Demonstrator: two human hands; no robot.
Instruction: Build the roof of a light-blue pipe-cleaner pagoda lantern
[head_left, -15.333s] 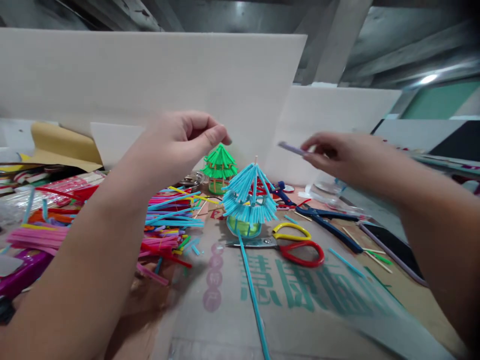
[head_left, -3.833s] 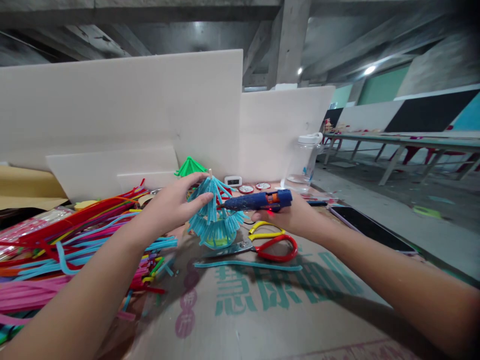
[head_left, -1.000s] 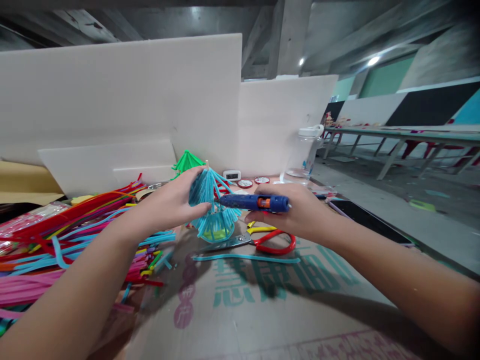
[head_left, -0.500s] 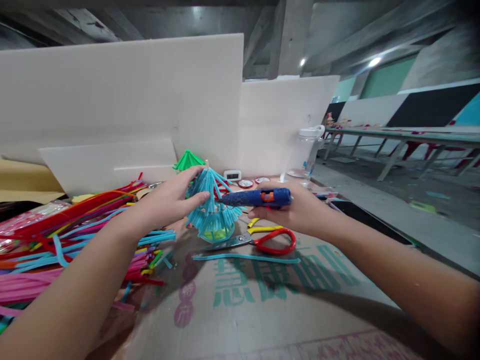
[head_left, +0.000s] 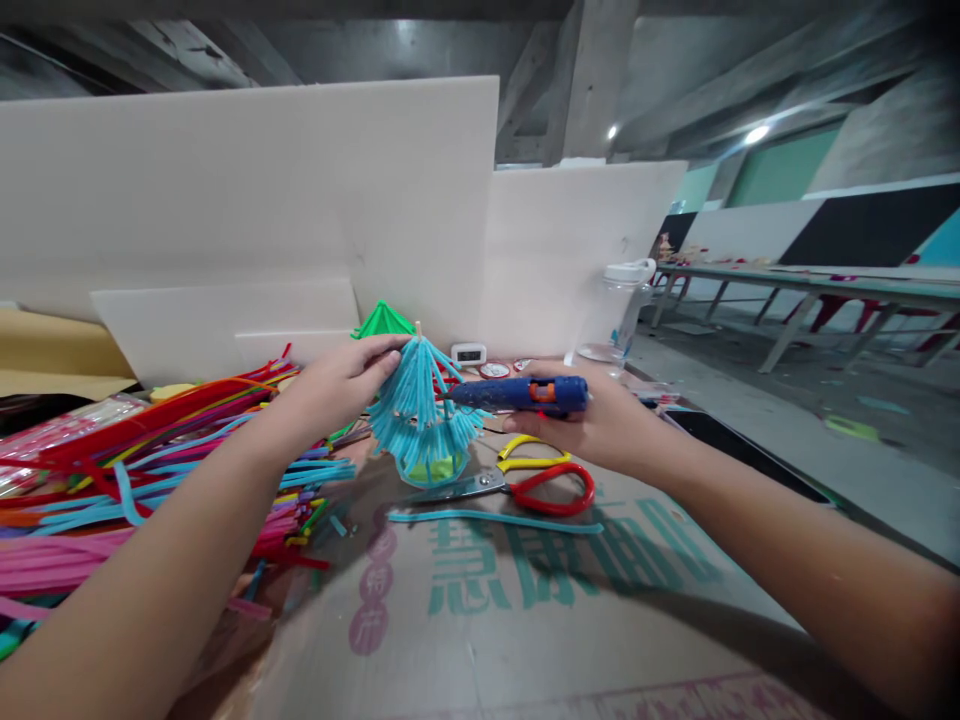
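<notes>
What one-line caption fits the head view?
Left hand steadies a blue straw pavilion while right hand points a blue glue gun at it.

A single head-worn camera looks forward and slightly down across the table (head_left: 525, 600), close above its near edge. It faces the white boards (head_left: 300, 200) standing behind the blue straw model (head_left: 420, 410), which sits near mid-frame; left of the model lie straws, right of it an open hall.

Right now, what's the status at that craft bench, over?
Left hand steadies blue straw pagoda, fingers on its roof. Right hand grips blue glue gun, nozzle at the roof. Scissors lie just beside the base, not blocking.
</notes>
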